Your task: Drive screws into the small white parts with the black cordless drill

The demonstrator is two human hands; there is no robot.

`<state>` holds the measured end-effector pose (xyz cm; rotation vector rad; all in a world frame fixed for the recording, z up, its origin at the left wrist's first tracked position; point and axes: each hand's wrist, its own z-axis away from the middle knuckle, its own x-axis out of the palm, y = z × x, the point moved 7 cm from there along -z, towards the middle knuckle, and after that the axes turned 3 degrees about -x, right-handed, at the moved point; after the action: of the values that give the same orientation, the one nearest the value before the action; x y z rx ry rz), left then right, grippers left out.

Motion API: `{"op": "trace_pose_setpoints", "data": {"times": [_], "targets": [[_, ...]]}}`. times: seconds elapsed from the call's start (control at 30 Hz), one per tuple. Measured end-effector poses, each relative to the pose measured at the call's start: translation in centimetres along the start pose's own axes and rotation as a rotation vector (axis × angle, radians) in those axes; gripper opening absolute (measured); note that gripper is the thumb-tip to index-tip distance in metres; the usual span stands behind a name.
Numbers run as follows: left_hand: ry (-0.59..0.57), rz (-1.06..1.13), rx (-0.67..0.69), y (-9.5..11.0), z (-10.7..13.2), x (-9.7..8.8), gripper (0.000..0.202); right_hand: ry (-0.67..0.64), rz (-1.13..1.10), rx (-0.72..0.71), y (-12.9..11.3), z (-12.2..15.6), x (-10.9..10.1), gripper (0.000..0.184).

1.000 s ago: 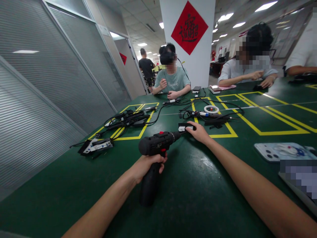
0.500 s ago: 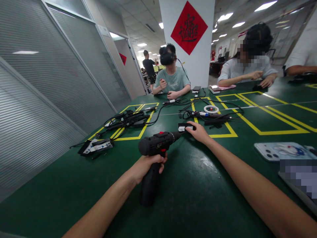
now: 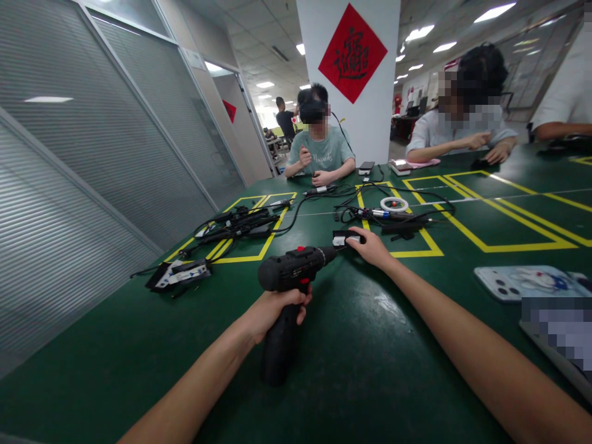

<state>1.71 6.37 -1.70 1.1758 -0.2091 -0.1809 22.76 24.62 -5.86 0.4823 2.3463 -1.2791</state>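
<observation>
Clamped in left hand (image 3: 276, 306), drill (image 3: 292, 271) barrel points away-right, tip at block (image 3: 345, 238) pinched by right hand (image 3: 374, 248).

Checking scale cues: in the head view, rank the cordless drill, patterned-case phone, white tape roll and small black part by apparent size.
1. cordless drill, largest.
2. phone.
3. tape roll and black part look alike; the roll lies farther off, so unranked.

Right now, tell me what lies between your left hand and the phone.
In the head view, only the forearm of the right hand, which holds a black part, crosses bare table between the left hand gripping the drill and the phone.
</observation>
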Motion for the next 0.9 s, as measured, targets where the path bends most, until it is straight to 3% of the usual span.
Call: {"op": "trace_pose_setpoints", "data": {"times": [0.9], "targets": [[-0.002,0.012,0.009,-0.29,0.01,-0.17,0.018,-0.007,-0.01,0.012,-0.29,0.08,-0.12,0.041]]}}
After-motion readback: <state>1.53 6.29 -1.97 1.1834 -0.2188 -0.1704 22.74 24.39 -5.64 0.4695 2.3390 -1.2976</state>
